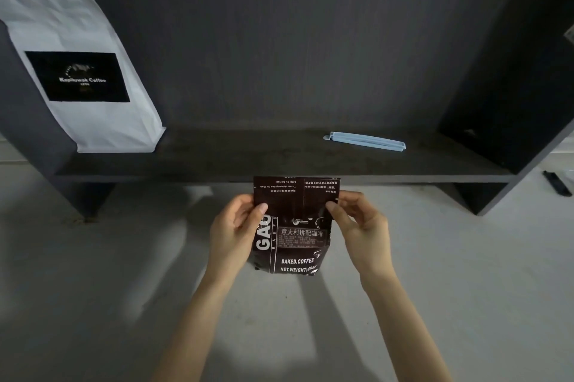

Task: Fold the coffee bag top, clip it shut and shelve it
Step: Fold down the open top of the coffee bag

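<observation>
A dark brown coffee bag point(295, 245) with white print stands upright on the pale counter, just in front of the shelf. Its top flap is folded down toward me, so the print on the flap reads upside down. My left hand point(234, 231) pinches the flap's left edge and my right hand point(357, 223) pinches its right edge. A light blue sealing clip point(366, 141) lies flat on the dark shelf board point(248, 161), behind and to the right of the bag, apart from both hands.
A white coffee bag point(84, 70) with a black label leans at the shelf's left end. The shelf's dark side panel point(509, 86) rises on the right. A black object point(557, 183) lies on the counter at the far right.
</observation>
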`<state>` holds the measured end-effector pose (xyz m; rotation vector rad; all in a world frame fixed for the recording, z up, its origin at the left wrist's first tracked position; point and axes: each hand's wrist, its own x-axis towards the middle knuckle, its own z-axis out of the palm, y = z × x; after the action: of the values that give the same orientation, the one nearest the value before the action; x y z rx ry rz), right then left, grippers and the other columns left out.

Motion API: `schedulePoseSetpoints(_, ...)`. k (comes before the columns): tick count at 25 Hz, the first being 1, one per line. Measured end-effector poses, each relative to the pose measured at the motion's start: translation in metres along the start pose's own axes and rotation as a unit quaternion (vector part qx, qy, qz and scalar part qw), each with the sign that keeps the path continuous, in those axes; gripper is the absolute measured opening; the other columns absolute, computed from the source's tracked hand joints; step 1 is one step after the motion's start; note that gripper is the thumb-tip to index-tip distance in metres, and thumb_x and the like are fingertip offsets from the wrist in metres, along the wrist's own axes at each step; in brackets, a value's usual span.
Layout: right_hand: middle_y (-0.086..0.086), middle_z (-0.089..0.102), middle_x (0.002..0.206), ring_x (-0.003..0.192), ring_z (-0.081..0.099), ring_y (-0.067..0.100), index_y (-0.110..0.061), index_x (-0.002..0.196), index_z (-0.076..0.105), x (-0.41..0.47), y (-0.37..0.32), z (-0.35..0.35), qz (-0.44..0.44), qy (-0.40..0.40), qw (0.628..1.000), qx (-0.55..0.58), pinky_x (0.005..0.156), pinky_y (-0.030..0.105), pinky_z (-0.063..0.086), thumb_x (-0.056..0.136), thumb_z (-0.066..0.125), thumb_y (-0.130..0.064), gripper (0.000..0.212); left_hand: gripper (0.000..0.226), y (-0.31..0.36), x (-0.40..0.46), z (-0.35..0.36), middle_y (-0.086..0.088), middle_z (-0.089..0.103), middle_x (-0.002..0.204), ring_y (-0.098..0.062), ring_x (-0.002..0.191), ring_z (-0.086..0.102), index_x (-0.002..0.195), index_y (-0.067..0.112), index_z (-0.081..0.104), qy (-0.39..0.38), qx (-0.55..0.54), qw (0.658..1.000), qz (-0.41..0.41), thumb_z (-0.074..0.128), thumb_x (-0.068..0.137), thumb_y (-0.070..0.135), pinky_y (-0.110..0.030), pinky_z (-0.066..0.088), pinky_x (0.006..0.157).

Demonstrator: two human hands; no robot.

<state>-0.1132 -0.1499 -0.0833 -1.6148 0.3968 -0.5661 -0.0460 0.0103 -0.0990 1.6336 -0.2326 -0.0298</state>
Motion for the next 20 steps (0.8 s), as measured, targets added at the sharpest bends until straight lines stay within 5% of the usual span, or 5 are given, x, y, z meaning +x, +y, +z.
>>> schedulePoseSetpoints(4, 0.001, 0.070, 0.083, 0.081, 0.065, 0.014, -0.032, 0.078, 0.063, 0.013, -0.008, -0.006, -0.010, -0.060, 0.996, -0.058, 0.078, 0.032, 0.052, 0.080, 0.062, -0.015, 0.017, 0.018, -0.001, 0.006, 0.000, 0.012, 0.066, 0.087, 0.008, 0.077, 0.062, 0.078, 0.032, 0.057, 0.006, 0.001, 1.000, 0.006, 0.058, 0.082, 0.014, -0.010, 0.048, 0.074)
schedulePoseSetpoints(9, -0.003, 0.069, 0.093, 0.085, 0.061, 0.013, -0.021, 0.093, 0.067, 0.055, -0.023, -0.029, -0.098, -0.014, 0.967, -0.233, 0.069, 0.010, 0.041, 0.087, 0.051, -0.017, 0.018, 0.015, 0.000, 0.008, -0.003, 0.011, 0.066, 0.087, 0.010, 0.074, 0.062, 0.081, 0.027, 0.057, -0.008, 0.009, 1.000, 0.010, 0.056, 0.083, 0.012, -0.005, 0.047, 0.069)
schedulePoseSetpoints(13, 0.012, 0.050, 0.134, 0.123, 0.046, 0.031, -0.014, 0.124, 0.049, 0.097, -0.017, -0.044, -0.148, 0.007, 0.887, -0.437, 0.103, 0.045, 0.034, 0.087, 0.046, -0.007, 0.038, 0.013, 0.002, 0.008, -0.002, 0.008, 0.066, 0.087, 0.009, 0.074, 0.062, 0.082, 0.026, 0.057, -0.010, 0.018, 1.000, 0.004, 0.055, 0.084, 0.013, -0.005, 0.046, 0.067)
schedulePoseSetpoints(16, 0.008, 0.025, 0.152, 0.142, 0.015, 0.023, -0.016, 0.137, 0.027, 0.116, -0.010, -0.051, -0.099, -0.050, 0.849, -0.517, 0.115, 0.045, 0.012, 0.092, 0.036, -0.009, 0.047, 0.017, 0.001, 0.008, -0.002, 0.008, 0.066, 0.087, 0.011, 0.073, 0.061, 0.080, 0.030, 0.055, 0.000, 0.034, 0.999, 0.005, 0.055, 0.085, 0.014, -0.003, 0.045, 0.066)
schedulePoseSetpoints(20, 0.005, 0.028, 0.151, 0.140, 0.020, 0.022, -0.015, 0.137, 0.027, 0.119, 0.000, -0.055, -0.057, -0.075, 0.828, -0.552, 0.115, 0.045, 0.007, 0.093, 0.031, -0.013, 0.044, 0.017, 0.003, 0.007, -0.001, 0.011, 0.065, 0.086, 0.013, 0.073, 0.061, 0.080, 0.030, 0.055, 0.002, 0.034, 0.999, 0.000, 0.055, 0.085, 0.014, -0.001, 0.044, 0.064)
